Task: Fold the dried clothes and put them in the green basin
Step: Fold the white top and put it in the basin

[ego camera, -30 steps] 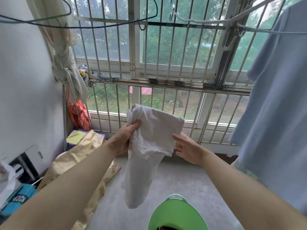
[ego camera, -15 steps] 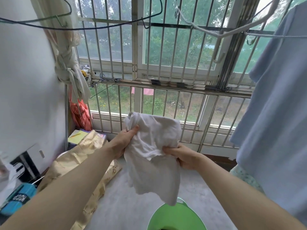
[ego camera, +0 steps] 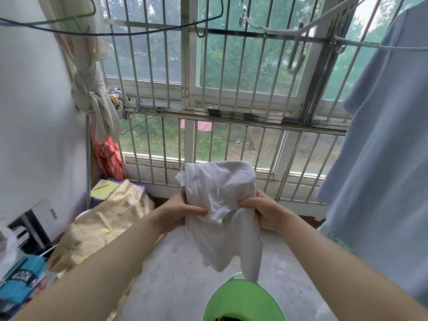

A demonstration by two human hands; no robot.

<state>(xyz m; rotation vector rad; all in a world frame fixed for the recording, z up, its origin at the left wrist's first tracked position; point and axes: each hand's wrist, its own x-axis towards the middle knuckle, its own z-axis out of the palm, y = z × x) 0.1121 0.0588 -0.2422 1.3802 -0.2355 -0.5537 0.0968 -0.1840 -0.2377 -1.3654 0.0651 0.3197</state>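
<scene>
Clerk: Position of cloth (ego camera: 220,193)?

Inspector: Held up in mid-air before the bars (ego camera: 231,118), bunched, top part folded over. Hangs below the grip in a loose tail, lowest tip in front of the far rim of the basin (ego camera: 243,300). Contact with that rim: cannot tell.

Clerk: Left hand (ego camera: 178,210)?

Inspector: Gripping the cloth's left edge, thumb laid across the front. Fingers hidden behind the fabric.

Clerk: Right hand (ego camera: 264,212)?

Inspector: Clenched on the right edge at about the same height, fingers curled into a fold, knuckles toward the camera.

Clerk: Basin?

Inspector: Green, on the floor (ego camera: 173,274), at the bottom of view, just below the cloth. Something dark and red inside at the frame edge. Too little shown to identify.

Clerk: Other items?

Inspector: Pale blue shirt (ego camera: 382,158) hung at right from a line (ego camera: 393,46), close beside the right forearm. Gold bag (ego camera: 104,223) on the floor at left, beside the left forearm. Red bag (ego camera: 108,158) hung in the left corner, under a knotted pale curtain (ego camera: 92,96). Blue box (ego camera: 20,281) at lower left, print blurred.
</scene>
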